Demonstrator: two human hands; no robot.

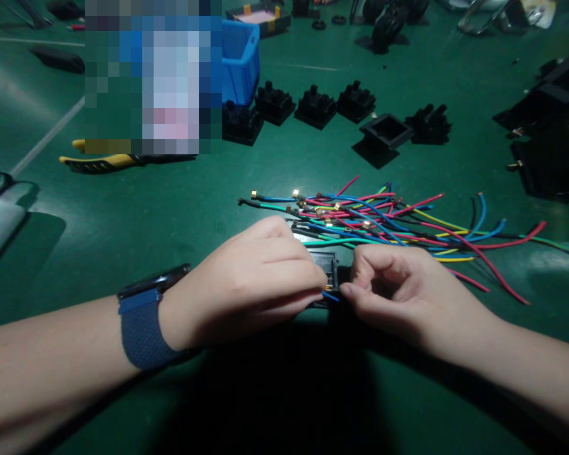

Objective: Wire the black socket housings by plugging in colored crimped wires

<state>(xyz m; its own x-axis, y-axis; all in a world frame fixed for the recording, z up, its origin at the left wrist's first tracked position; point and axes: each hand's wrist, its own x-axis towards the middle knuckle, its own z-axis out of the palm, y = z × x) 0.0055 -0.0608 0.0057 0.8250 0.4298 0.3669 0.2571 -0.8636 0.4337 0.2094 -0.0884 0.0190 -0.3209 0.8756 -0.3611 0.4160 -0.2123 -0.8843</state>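
Observation:
My left hand (265,278), with a dark watch on the wrist, is closed over the left part of a small black plastic housing (330,262). A short bit of blue wire (330,296) pokes out under its fingertips, beside small brass-coloured contacts inside the housing. My right hand (393,281) is at the housing's right edge, thumb and forefinger curled towards each other; what they pinch, if anything, is hidden. Just beyond both hands lies a loose bundle of red, blue, green and yellow wires (398,218), several with brass terminals on their ends.
Several black plastic socket parts (315,106) stand in a row farther back, near a blue bin (239,63). Yellow-handled pliers (104,163) lie at left. More black parts (550,158) are at right on the green surface (194,196). A pixelated patch hides the upper left.

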